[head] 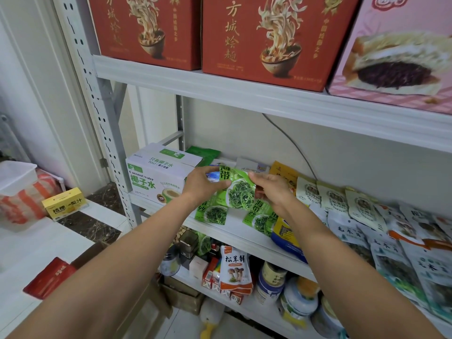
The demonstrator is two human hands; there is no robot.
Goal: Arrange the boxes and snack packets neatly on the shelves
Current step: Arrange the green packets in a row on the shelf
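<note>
Left hand and right hand each pinched one side of the green seaweed packet I held over the middle shelf.

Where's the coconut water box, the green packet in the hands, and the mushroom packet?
Coconut water box (150, 183): head view, on its front face.
Green packet (241, 193): head view, on its seaweed picture.
Mushroom packet (235, 271): head view, on its mushroom picture.

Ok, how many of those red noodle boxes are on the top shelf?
2. The left box is outermost, the right box stands beside it, next to the pink box. Any behind them would be hidden.
</note>
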